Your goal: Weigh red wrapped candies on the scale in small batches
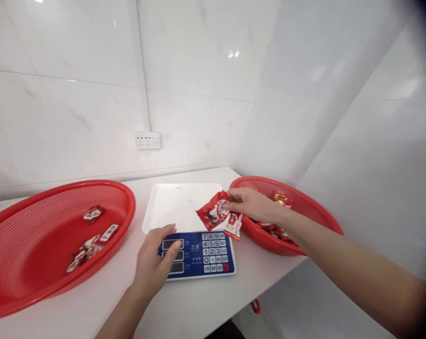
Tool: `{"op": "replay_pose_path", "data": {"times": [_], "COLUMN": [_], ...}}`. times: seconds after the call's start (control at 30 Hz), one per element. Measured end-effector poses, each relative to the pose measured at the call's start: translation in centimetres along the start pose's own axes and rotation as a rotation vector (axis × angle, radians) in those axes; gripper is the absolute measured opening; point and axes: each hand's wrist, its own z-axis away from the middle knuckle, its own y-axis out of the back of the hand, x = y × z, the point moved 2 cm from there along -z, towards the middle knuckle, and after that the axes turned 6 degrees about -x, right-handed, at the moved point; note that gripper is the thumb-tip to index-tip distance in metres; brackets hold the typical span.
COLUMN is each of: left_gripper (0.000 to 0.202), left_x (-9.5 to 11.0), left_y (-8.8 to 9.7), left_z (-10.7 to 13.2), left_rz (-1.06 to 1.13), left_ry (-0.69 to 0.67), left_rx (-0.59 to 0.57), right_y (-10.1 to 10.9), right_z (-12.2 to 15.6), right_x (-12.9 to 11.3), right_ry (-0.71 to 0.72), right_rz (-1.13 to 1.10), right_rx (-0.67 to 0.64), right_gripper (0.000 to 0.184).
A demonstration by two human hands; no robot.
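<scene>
In the left basket (103, 182) we see wrapped pieces (93, 213). Our empty left grip (154, 256) spreads at the scale (196, 256); our right grip (246, 202) pinches red packets (213, 212) by the white tray (179, 205) and right basket (266, 242). We seem mid-transfer; setting them down calls for loosening that pinch.

2+ red/wht pkts (212, 210) over scale (196, 256)

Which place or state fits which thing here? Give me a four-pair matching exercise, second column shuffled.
1. Left hand
2. Right hand
3. White scale pan
4. Wall socket

A. Mounted on the marbled wall
B. Holding red and white wrapped packets
C. Thumb overlapping the display windows
D. Directly behind the blue keypad panel

Pairs: 1-C, 2-B, 3-D, 4-A
</scene>
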Motion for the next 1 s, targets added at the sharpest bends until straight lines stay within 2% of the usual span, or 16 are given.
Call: {"op": "replay_pose_path", "data": {"times": [0.1,0.17,0.23,0.37,0.43,0.57,0.7,0.87,0.93,1.0], "left_gripper": [0.031,0.027,0.025,0.028,0.028,0.027,0.028,0.035,0.036,0.035], "left_x": [0.4,0.4,0.2,-0.2,-0.2,0.1,0.4,-0.4,-0.6,-0.6], "left_y": [0.3,0.5,0.7,0.7,0.7,0.6,0.6,0.8,0.9,1.1], "left_z": [-0.1,-0.3,-0.5,-0.6,-0.6,-0.6,-0.7,-1.0,-1.1,-1.1], "left_rz": [0.047,0.078,0.14,0.339,0.422,0.564,0.629,0.664,0.634,0.588], "left_ry": [0.012,0.061,0.137,0.276,0.305,0.341,0.4,0.411,0.411,0.422], "left_rx": [-0.033,-0.057,-0.082,-0.102,-0.1,-0.073,-0.046,0.035,0.06,0.08], "right_y": [-3.2,-4.7,-5.5,-5.6,-5.4,-4.8,-4.7,-3.1,-2.2,-1.4], "right_z": [-1.3,-2.1,-2.6,-3.1,-3.1,-2.7,-2.6,-4.2,-5.1,-5.7], "right_x": [-2.6,-3.6,-4.2,-4.1,-3.8,-3.4,-3.8,-2.8,-1.7,-0.5], "right_ry": [0.049,0.073,0.074,0.007,-0.031,-0.051,-0.059,-0.059,-0.076,-0.107], "right_rz": [-0.057,-0.069,-0.118,-0.387,-0.436,-0.398,-0.423,-0.47,-0.408,-0.24], "right_rx": [-0.16,-0.228,-0.281,-0.34,-0.315,-0.197,-0.188,-0.1,-0.056,0.039], "right_gripper": [0.022,0.02,0.017,0.02,0.021,0.023,0.023,0.016,0.011,0.011]}}
